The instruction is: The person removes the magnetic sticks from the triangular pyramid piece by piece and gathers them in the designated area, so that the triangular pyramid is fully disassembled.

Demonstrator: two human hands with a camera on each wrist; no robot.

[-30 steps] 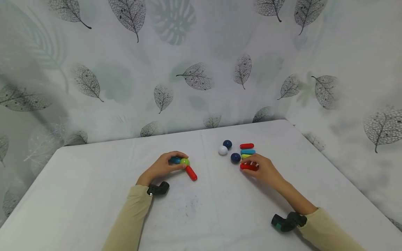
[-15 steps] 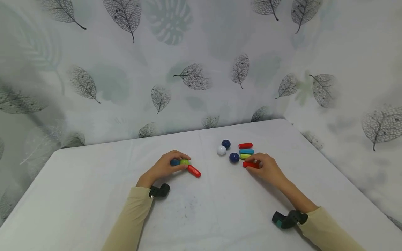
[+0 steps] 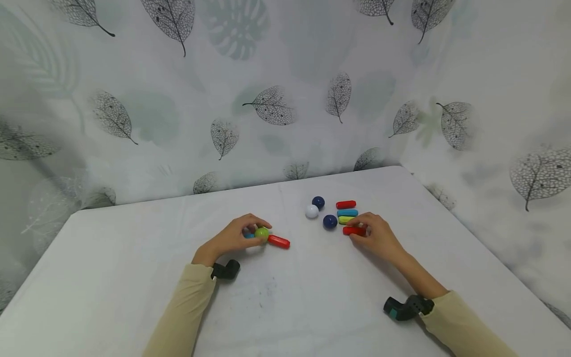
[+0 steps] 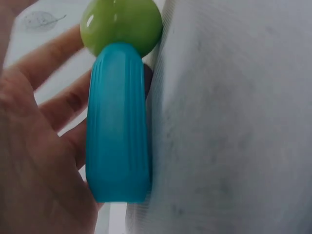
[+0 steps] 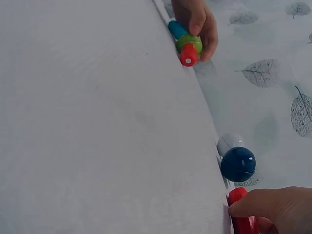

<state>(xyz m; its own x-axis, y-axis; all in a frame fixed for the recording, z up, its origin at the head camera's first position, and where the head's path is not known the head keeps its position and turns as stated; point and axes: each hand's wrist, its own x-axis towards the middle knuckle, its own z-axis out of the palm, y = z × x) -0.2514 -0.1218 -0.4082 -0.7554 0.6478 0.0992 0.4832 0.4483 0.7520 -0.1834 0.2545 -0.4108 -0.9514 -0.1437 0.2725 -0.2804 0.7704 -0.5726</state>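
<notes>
My left hand (image 3: 234,235) pinches a green ball (image 3: 261,234) between thumb and fingers. A blue ribbed rod (image 4: 118,126) meets the ball on the palm side, and a red rod (image 3: 279,242) sticks out from its other side, pointing right. My right hand (image 3: 378,238) holds another red rod (image 3: 354,231) by thumb and fingers at the near end of a row of rods. Beyond that rod lie a yellow-green rod (image 3: 345,219), partly behind the fingers, a blue rod (image 3: 347,212) and a further red rod (image 3: 346,204).
Left of the row rest a dark blue ball (image 3: 330,221), a white ball (image 3: 312,211) and a second dark blue ball (image 3: 318,202). All lie on a table (image 3: 285,307) with a white cover. A leaf-patterned cloth (image 3: 178,99) hangs behind it.
The red rod at the green ball has swung from pointing toward me to pointing right. My right hand's red rod has shifted slightly toward the row. The head view has tilted a little.
</notes>
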